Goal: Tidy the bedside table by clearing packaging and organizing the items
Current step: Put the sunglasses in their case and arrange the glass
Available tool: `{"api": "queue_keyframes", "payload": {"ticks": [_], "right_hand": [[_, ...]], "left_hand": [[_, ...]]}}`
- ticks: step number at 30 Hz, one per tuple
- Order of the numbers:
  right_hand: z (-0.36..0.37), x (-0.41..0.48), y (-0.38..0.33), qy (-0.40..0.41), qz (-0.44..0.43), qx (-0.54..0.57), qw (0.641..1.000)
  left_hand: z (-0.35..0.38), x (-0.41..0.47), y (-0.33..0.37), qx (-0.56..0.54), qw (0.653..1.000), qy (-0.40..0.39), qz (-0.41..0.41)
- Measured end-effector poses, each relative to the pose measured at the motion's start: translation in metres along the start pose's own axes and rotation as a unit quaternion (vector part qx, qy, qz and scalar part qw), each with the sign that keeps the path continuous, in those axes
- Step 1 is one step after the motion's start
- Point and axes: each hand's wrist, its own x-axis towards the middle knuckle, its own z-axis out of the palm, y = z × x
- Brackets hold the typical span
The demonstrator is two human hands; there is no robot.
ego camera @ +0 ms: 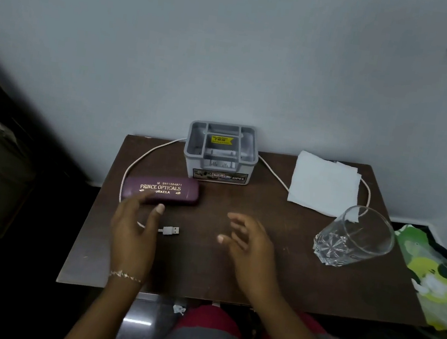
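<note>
Brown worktop [203, 269] — my left hand [134, 234], right hand [249, 244] loose, empty; spectacle case [165, 193] likely rigid, slick — I'd span its middle.

Thin chain bracelet [125, 276] on left wrist; red-and-grey clothing [207, 327].

Table [202, 274] holds organizer [217, 176], case [161, 193], cable [144, 156], napkins [324, 182], glass [355, 238]

the scene is dim and bluish, the wall [231, 56] evenly grey and the far left sinking to near black. wide-angle distortion bows the desk [272, 284] edges, the left hand [133, 228] and right hand [252, 244] look slightly blurred, and small highlights glint on the glass [355, 238].
</note>
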Motion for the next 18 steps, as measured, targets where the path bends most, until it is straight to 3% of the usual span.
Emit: {"api": "queue_keyframes", "payload": {"ticks": [3,6,12,18], "right_hand": [[-0.02,-0.012,0.003,0.039,0.013,0.019,0.999],[-0.029,0.007,-0.001,0.065,0.023,0.032,0.997],[-0.028,0.077,-0.031,0.042,0.068,-0.01,0.997],[-0.029,0.102,-0.045,0.041,0.077,0.035,0.996]], "left_hand": [[0.023,-0.016,0.017,-0.04,0.999,-0.035,0.002],[0.047,-0.007,0.037,-0.104,0.993,-0.044,-0.046],[0.075,0.067,0.042,-0.142,0.98,-0.017,-0.135],[0.087,0.093,0.036,-0.153,0.976,-0.077,-0.131]]}}
